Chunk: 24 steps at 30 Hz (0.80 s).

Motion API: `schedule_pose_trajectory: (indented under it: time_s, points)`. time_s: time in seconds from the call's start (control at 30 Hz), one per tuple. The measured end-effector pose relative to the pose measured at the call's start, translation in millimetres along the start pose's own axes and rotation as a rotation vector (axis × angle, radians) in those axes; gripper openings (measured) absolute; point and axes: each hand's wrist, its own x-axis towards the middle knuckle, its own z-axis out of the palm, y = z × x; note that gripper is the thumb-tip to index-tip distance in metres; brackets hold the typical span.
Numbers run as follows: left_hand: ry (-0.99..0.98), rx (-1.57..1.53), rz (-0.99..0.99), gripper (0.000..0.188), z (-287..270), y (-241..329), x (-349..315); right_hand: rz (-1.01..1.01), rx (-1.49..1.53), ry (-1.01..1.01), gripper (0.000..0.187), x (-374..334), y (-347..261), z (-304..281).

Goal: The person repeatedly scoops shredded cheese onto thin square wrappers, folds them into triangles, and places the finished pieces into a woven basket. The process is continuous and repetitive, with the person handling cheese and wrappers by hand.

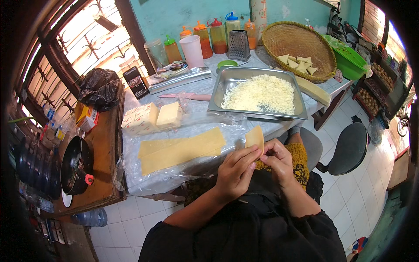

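Observation:
Close to my body, over the table's front edge, both hands hold a strip of pale yellow pastry dough [254,136]. My left hand [238,168] has its fingers closed around the strip's lower part. Opposite it, my right hand [279,160] pinches the strip's right edge; the fingertips partly hide what lies between them. To the left, flat dough sheets [181,150] overlap on clear plastic. Beyond my hands stands a metal tray [257,115] with a heap of grated cheese [264,92]. Several pale folded triangles [301,64] lie on a round woven tray [301,37] at the back right.
Left of the metal tray are a cheese block [169,115], a wrapped block [140,118] and a pink knife [185,96]. Behind stand a box grater [239,45] and several sauce bottles [218,37]. A black pan [76,166] sits left, a stool [349,148] right.

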Motion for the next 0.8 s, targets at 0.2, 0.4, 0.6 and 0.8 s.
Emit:
schedule_pose_trajectory:
  time_s: [0.2,0.4,0.6,0.8]
  points:
    - [-0.005,0.027,0.032,0.038,-0.4,-2.5,-2.0,0.015,-0.096,-0.024,0.008,-0.9,-4.7,-2.5]
    - [-0.05,0.089,-0.03,0.039,-1.1,-0.2,-3.5,0.056,-0.153,0.003,0.008,-0.5,-3.8,-5.0]
    - [-0.067,0.062,-0.047,0.031,-5.0,4.4,-1.2,0.05,-0.201,0.022,0.01,1.7,-1.5,-8.2]
    - [-0.11,0.177,-0.059,0.028,-4.7,1.2,-8.8,0.112,-0.204,-0.013,0.011,0.8,4.1,-17.7]
